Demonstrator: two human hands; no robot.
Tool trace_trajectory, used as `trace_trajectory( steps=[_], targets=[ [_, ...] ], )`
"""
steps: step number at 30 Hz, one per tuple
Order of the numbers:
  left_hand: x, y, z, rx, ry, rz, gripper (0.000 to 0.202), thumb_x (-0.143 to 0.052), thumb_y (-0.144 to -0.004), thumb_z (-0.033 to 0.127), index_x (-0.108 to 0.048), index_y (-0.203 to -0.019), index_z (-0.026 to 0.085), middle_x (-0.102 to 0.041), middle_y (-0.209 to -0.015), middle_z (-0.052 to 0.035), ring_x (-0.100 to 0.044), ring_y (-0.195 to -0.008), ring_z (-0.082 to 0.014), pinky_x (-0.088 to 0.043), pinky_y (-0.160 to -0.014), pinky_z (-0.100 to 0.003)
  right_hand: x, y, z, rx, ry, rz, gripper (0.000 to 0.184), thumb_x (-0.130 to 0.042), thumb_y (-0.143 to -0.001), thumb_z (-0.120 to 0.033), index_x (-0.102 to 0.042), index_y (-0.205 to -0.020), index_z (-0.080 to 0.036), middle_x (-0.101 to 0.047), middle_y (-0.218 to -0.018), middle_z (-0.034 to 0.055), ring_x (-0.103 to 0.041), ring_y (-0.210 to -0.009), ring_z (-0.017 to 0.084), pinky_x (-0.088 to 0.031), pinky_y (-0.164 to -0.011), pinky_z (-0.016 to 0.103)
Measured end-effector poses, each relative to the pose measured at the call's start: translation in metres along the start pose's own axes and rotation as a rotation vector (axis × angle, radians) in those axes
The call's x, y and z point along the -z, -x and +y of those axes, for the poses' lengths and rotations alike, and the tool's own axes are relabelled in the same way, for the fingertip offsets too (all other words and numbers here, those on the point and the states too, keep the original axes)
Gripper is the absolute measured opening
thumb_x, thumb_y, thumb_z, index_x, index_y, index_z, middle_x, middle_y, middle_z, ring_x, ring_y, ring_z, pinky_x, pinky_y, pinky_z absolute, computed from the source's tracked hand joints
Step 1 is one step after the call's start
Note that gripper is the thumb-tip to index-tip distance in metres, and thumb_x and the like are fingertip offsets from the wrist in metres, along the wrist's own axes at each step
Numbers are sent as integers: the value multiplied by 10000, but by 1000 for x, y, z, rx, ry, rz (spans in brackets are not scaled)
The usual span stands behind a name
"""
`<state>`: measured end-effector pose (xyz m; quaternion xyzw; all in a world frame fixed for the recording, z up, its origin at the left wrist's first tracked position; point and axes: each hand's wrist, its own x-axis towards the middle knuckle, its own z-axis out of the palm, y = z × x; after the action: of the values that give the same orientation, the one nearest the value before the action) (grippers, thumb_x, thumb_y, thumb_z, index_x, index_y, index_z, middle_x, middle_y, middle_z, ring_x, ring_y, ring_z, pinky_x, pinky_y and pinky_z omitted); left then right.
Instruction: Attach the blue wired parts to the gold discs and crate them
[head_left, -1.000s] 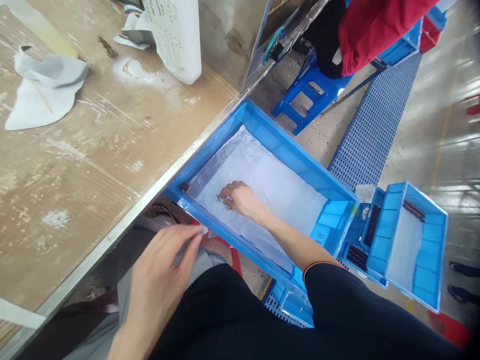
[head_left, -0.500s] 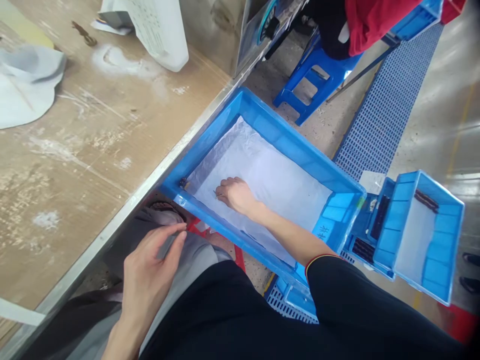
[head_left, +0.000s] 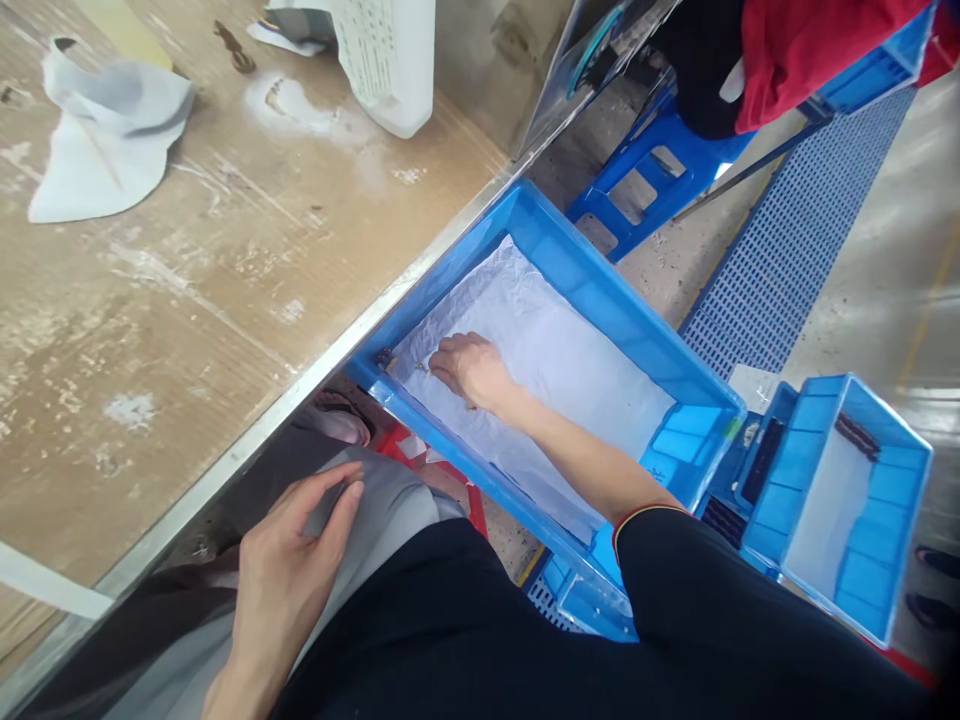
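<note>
My right hand (head_left: 469, 368) reaches into a big blue crate (head_left: 600, 290) lined with white paper (head_left: 555, 370), just off the table's edge. Its fingers are curled down over small dark pieces on the paper near the crate's near-left corner; what they grip is hidden. A few tiny pieces lie beside the fingers and one dark piece sits in the corner (head_left: 385, 357). My left hand (head_left: 289, 580) rests on my grey-trousered thigh below the table edge, fingers loosely together, holding nothing I can see.
A worn wooden table (head_left: 187, 260) with a metal edge fills the left, bearing a grey cloth (head_left: 105, 130) and a white basket (head_left: 386, 60). A smaller blue bin (head_left: 847, 500) stands at the right. A person in red sits on a blue stool (head_left: 637, 170) behind.
My left hand has dropped from beside the crate's rim onto my thigh. My right hand has slid a little toward the crate's near-left corner.
</note>
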<state>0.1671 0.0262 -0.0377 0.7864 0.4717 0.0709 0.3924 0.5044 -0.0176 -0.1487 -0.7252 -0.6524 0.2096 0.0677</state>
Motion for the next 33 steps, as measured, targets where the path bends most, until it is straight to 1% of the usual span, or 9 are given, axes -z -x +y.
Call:
trace_trajectory(
  steps=[3, 9, 12, 15, 19, 23, 25, 30, 33],
  targets=[
    [0, 0, -3, -10, -11, -8, 278, -764, -1151, 559, -885, -1277, 344, -929, -1311, -10, -886, -1156, -289, -638, -770, -329, 7, -26, 2, 9, 13, 23, 348, -550, -1274, -288, -881, -1194, -218, -829, -1229, 127, -700, -1162, 294, -440, -1036, 424],
    [-1, 1, -10, -12, -38, -7, 278, -754, -1149, 559, -890, -1271, 350, -936, -1313, -2, -903, -1144, -284, -661, -876, -345, 4, -62, -4, 58, 42, 4, 313, -607, -1231, -212, -909, -1148, -216, -852, -1269, 131, -718, -1202, 303, -463, -1079, 433],
    [-1, 3, -12, 1, -40, 8, 281, -752, -1146, 564, -893, -1261, 350, -939, -1307, -1, -909, -1116, -280, -670, -864, -341, 0, -64, -7, 61, 51, 7, 319, -590, -1230, -201, -906, -1183, -204, -854, -1295, 145, -732, -1187, 303, -483, -1085, 439],
    [-2, 4, -10, 14, -34, 9, 274, -754, -1145, 556, -894, -1259, 350, -942, -1303, 1, -908, -1127, -278, -662, -785, -323, -6, -64, -9, 61, 55, 15, 322, -578, -1232, -211, -899, -1224, -183, -851, -1299, 167, -741, -1186, 317, -503, -1079, 450],
    [-2, 5, -7, 5, -33, 8, 268, -747, -1148, 547, -895, -1240, 343, -950, -1287, -2, -911, -1148, -289, -680, -827, -332, -12, -66, -7, 77, 45, 23, 318, -578, -1232, -200, -895, -1243, -182, -848, -1292, 168, -748, -1193, 316, -515, -1072, 441],
    [-3, 5, -8, 18, -27, 0, 278, -748, -1150, 555, -897, -1249, 342, -950, -1296, -12, -910, -1156, -291, -636, -677, -302, -15, -68, 1, 101, 21, 35, 336, -558, -1238, -162, -890, -1274, -196, -845, -1293, 151, -755, -1130, 284, -523, -1017, 403],
    [-4, 5, -10, 17, -26, 1, 290, -745, -1150, 560, -899, -1249, 335, -951, -1294, -16, -914, -1133, -289, -626, -657, -296, -15, -68, 6, 117, 8, 44, 348, -541, -1245, -156, -884, -1289, -193, -841, -1302, 152, -757, -1118, 277, -526, -996, 393],
    [-6, 7, -16, 26, -19, -19, 319, -746, -1156, 563, -905, -1284, 318, -946, -1316, -40, -909, -1152, -301, -651, -693, -293, -18, -67, 13, 188, -41, 78, 375, -505, -1279, -203, -880, -1265, -199, -834, -1325, 147, -755, -1197, 264, -524, -1080, 381],
    [-5, 8, -17, 39, -15, -30, 297, -757, -1156, 554, -903, -1291, 333, -944, -1336, -24, -912, -1157, -290, -659, -706, -288, -22, -66, 15, 228, -76, 90, 372, -509, -1280, -212, -881, -1274, -221, -833, -1343, 139, -749, -1220, 265, -525, -1127, 393]
  ],
)
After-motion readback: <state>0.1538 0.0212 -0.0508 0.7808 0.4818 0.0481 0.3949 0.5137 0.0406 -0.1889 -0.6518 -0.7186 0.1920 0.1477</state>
